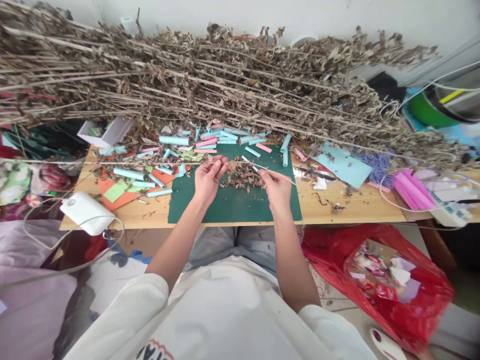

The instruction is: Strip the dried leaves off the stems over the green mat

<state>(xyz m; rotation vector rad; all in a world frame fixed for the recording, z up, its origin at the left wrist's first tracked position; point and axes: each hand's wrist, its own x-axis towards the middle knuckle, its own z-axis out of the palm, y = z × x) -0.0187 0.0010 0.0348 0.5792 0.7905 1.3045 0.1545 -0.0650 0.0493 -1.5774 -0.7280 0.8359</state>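
Note:
A long thin dried stalk (165, 162) runs almost level across the front of the desk. My left hand (208, 180) pinches it between thumb and fingertips above the cutting mat's left part. My right hand (278, 187) is closed on a slim white tool (255, 168) pointing up and left; its exact kind is unclear. The stalk's thin right end crosses over the right fingers; whether they also grip it I cannot tell. Between the hands lies a heap of crumbled dry leaves (243, 175) on the green cutting mat (232, 207).
A big pile of dried leafy stalks (210, 85) spans the back. Blue and pink paper rolls (174, 141) are scattered before it. A white power bank (88, 212) with a cable lies left. Lower right hangs a red plastic bag (423, 260) of scraps.

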